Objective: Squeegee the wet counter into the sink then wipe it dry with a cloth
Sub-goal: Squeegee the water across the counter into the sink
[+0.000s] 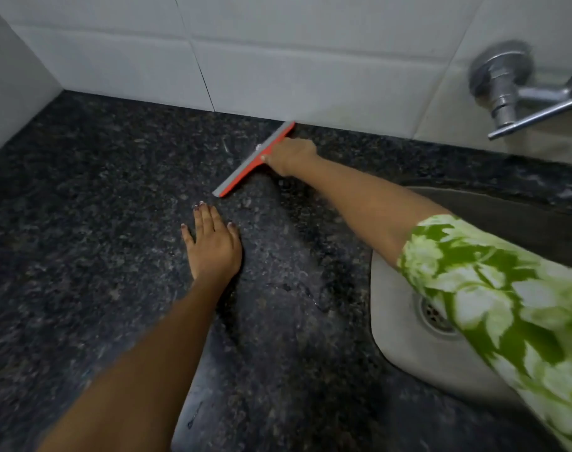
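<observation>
A red squeegee with a grey rubber blade lies blade-down on the dark speckled granite counter, its far end touching the foot of the tiled wall. My right hand is shut on its handle, just right of the blade's middle. My left hand rests flat on the counter, fingers spread, a little nearer than the blade's near end. The grey sink sits to the right, partly under my right arm and green patterned sleeve. No cloth is in view.
A chrome tap sticks out of the white tiled wall above the sink. The sink's drain shows beside my sleeve. A side wall closes the counter off at the left.
</observation>
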